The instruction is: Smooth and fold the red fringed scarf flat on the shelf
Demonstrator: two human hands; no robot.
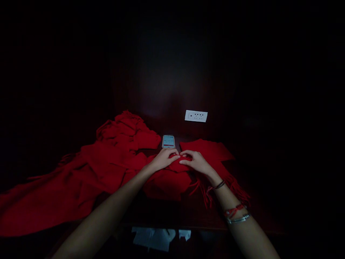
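Note:
Both my hands meet at the middle of a dark table, on a bunched part of a red fringed scarf [178, 167]. My left hand [164, 159] comes in from the left, its thumb and fingers closed on the cloth. Opposite it, my right hand [198, 162] grips the same fold, thumb in front and fingers behind. The fingertips of the two hands nearly touch. Part of the cloth hangs toward me below the hands, with fringe strands near my right wrist. What lies under the fingers is hidden.
A large heap of red fringed cloth [107, 162] spreads over the left side. More red cloth [208, 149] lies flat on the right. A lit phone [168, 141] leans behind my hands. The back wall bears a white socket plate [196, 116]. Pale sheets [153, 239] show below the table edge.

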